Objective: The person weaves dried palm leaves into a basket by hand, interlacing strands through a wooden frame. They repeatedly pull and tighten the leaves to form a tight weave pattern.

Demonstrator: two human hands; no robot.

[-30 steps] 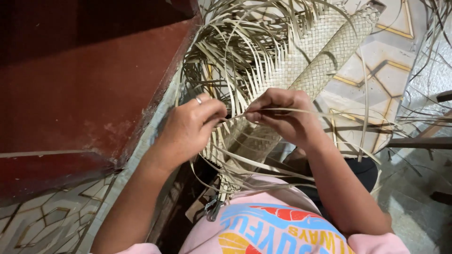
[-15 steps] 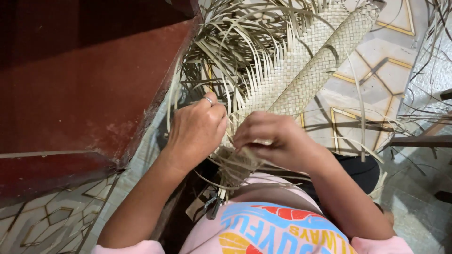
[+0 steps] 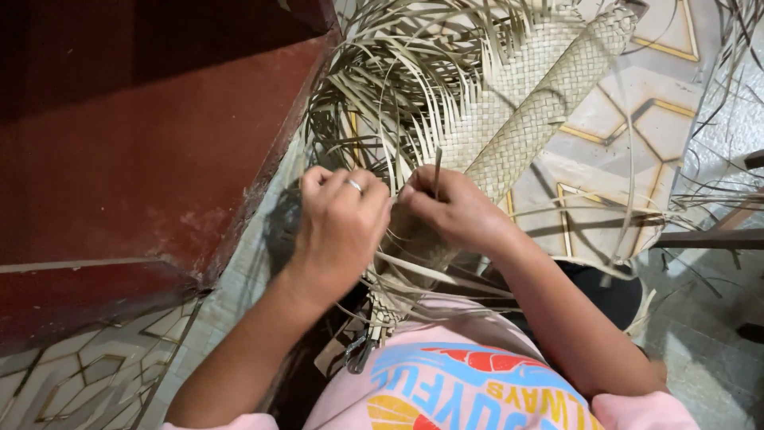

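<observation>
A long band of woven pale straw [image 3: 549, 87] runs from my lap up to the top right, with many loose strips [image 3: 390, 87] fanning out at its left side. My left hand [image 3: 342, 227], a ring on one finger, is closed over loose strips at the band's near end. Right beside it, my right hand [image 3: 454, 211] pinches a single strip [image 3: 437, 167] that sticks up between the fingers. The two hands touch over the weaving's edge, and the work under them is hidden.
A dark red step [image 3: 143, 151] fills the left. Patterned floor tiles [image 3: 613, 143] lie under the weaving and at the lower left [image 3: 87, 374]. Thin loose strips [image 3: 716, 183] trail at the right near a dark wooden bar [image 3: 708, 237]. My pink printed shirt [image 3: 469, 382] is at the bottom.
My hands have come together and moved slightly left and toward me. The right hand no longer draws a strip out sideways; it now holds one upright beside the left hand.
</observation>
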